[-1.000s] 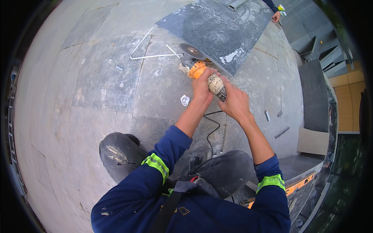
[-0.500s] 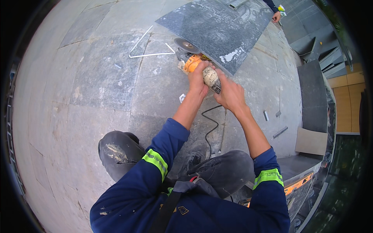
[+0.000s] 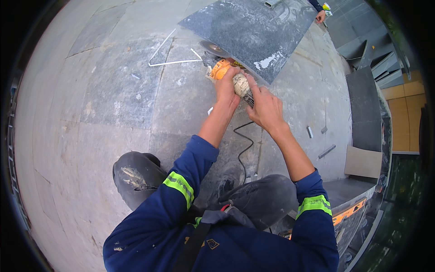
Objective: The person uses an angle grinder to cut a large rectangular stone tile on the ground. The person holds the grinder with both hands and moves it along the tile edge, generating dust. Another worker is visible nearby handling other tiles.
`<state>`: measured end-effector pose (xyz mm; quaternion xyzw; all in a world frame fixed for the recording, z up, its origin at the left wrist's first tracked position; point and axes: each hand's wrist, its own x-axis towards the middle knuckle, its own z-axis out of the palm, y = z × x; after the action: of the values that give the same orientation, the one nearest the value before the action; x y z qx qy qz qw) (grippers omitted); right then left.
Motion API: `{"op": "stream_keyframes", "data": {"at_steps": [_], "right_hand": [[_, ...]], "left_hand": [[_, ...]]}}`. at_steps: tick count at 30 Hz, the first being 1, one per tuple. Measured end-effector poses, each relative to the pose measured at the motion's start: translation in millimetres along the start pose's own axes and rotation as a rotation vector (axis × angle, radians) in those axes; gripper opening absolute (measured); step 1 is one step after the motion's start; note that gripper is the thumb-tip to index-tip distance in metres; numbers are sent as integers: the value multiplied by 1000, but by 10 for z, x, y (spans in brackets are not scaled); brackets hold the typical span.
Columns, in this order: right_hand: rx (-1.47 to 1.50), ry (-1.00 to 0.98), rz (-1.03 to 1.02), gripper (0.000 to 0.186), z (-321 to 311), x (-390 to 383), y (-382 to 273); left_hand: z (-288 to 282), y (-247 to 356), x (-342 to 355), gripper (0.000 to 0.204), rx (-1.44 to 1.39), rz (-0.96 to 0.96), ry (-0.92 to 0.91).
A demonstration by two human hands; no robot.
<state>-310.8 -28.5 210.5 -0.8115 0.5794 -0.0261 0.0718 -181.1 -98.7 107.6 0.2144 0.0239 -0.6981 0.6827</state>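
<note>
Both hands grip an angle grinder point(image 3: 220, 69) with an orange collar and a dusty, worn body. My left hand point(image 3: 227, 89) is closed round its front part, just behind the collar. Farther back, my right hand point(image 3: 266, 105) is wrapped round the rear of the body. The grinder's round disc point(image 3: 213, 48) lies at the near left edge of a large dark grey stone slab point(image 3: 253, 36); whether it touches the slab I cannot tell. A black cord point(image 3: 245, 147) runs from the grinder toward my legs.
A bent white strip point(image 3: 158, 49) lies left of the slab. Small offcuts point(image 3: 326, 151) are scattered at the right. Another person's hand point(image 3: 321, 17) is by the slab's far right corner. Dark panels point(image 3: 364, 109) and a beige tile point(image 3: 363, 162) stand along the right side.
The grinder and both my hands have shifted slightly left and toward the slab's edge. The whole view has moved a little as well.
</note>
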Motion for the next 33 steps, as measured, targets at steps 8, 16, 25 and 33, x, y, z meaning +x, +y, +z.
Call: {"op": "stream_keyframes", "data": {"at_steps": [8,16,25,33], "right_hand": [[0,22,-8,110,-25,-281,158],[-7,31,-11,110,10,-88,93],[-22,-16,10,106,3,131,-16],[-1,3,32,107,30,-11,108]], "left_hand": [[122,-200,-401,21,29,25,51],[112,-49,-231,19,24,-8,18],[31,102,36,24,29,-24,-36],[96,-11,-228,26,-31,-36,-45]]}}
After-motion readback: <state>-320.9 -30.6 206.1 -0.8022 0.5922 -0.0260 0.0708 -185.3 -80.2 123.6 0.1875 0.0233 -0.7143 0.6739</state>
